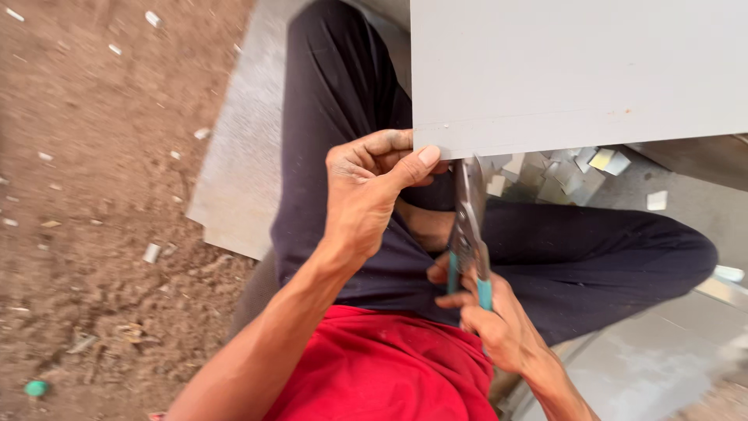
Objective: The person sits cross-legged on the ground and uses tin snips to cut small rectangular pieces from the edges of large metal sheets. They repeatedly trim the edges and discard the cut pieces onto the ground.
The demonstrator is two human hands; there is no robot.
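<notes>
Bare brown earth (101,195), strewn with small pale scraps, fills the left half of the frame, and a grey sheet lying flat (241,179) on it reaches up toward the top centre. Seated on that, the person shows dark trousers (592,257) across the middle and a red shirt (389,366) at the bottom centre. A large grey metal sheet (576,70) covers the upper right of the frame, its lower edge running just above the knees. The left hand (366,195), at centre, pinches that edge at the sheet's lower left corner, thumb pressed flat on top and fingers curled beneath. Just right of it, tin snips (467,226) with teal handles point upward, their blades meeting the sheet's lower edge. The right hand (491,320), lower centre right, is wrapped tightly around the handles, fingers closed. Behind the blades, below the sheet, a heap of small square offcuts (561,175) lies on the ground.
</notes>
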